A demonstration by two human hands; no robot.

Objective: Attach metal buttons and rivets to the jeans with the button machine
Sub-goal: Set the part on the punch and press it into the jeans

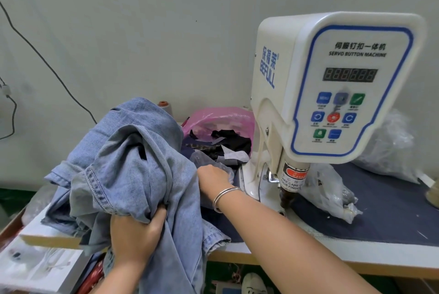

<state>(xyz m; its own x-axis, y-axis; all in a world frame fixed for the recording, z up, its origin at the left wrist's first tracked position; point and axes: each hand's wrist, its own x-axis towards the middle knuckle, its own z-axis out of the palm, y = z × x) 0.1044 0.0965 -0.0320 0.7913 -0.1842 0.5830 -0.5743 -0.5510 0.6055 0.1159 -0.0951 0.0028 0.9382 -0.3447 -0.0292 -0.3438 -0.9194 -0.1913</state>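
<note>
Lying bunched in one heap on the table's (308, 255) left end, the light-blue jeans (128, 170) are gripped low in a fistful by the left hand (136, 236). The right hand (213, 178), one silver bangle (224, 196) at its wrist, reaches into a clear plastic bag (222, 167); its fingers are hidden, so its grip cannot be told. To the right stands one white machine (332, 94) lettered "BEFULL" and "SERVO BUTTON MACHINE", with nine buttons under a six-digit display (350, 75).
</note>
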